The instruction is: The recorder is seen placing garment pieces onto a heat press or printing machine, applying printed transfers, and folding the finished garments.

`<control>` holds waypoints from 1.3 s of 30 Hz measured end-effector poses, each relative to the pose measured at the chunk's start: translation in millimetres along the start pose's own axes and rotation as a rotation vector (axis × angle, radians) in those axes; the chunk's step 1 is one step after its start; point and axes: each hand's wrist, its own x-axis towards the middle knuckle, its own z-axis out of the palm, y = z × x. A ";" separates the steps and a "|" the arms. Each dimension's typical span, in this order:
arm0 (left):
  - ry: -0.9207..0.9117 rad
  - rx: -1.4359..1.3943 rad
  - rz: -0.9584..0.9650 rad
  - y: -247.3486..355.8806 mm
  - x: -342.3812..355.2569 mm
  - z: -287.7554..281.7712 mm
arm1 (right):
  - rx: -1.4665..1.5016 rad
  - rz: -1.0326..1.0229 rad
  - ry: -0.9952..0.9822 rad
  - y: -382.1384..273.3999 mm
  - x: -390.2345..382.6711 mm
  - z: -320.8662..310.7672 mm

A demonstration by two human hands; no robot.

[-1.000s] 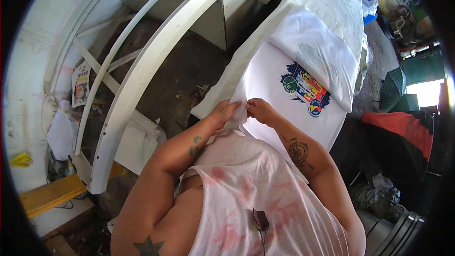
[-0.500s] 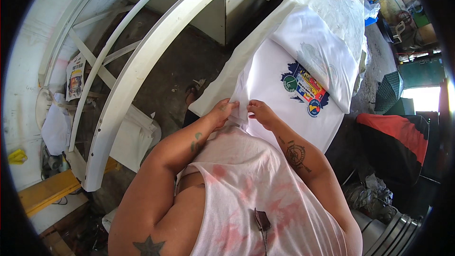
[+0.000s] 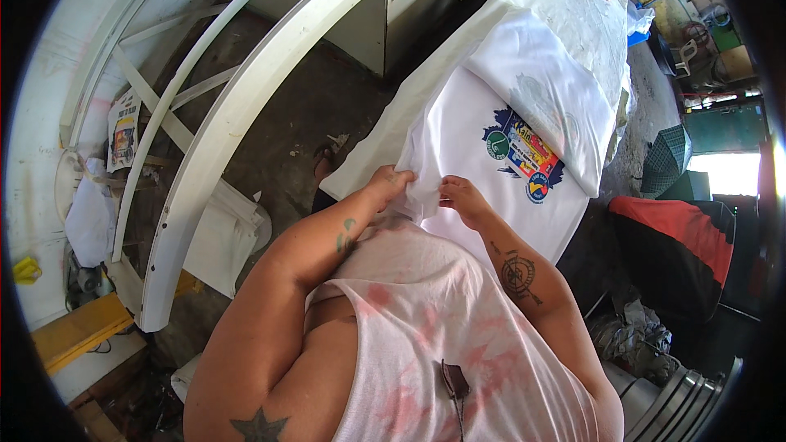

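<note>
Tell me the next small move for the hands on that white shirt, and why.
Probably draw the pinched edge toward the body and smooth it flat. Both the left hand and right hand grip the near edge of the white printed T-shirt, which is bunched between them, while the rest lies flat on the table.

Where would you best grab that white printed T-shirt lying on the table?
Probably at the near hem of the white T-shirt, coming from the person's side: it lies flat, and its loose edge is already bunched between the left hand and the right hand, clear of the colourful print.
</note>
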 end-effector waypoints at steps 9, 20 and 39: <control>-0.123 -0.248 -0.067 -14.4 1.3 -13.0 | -0.631 -0.387 1.038 10.2 -2.3 -14.6; -0.336 -0.354 -0.006 0.5 4.8 -6.1 | -0.348 -0.099 0.046 -19.6 26.8 16.5; -0.248 -0.191 0.236 1.6 -3.4 6.2 | 0.087 -0.061 0.124 12.4 25.8 5.0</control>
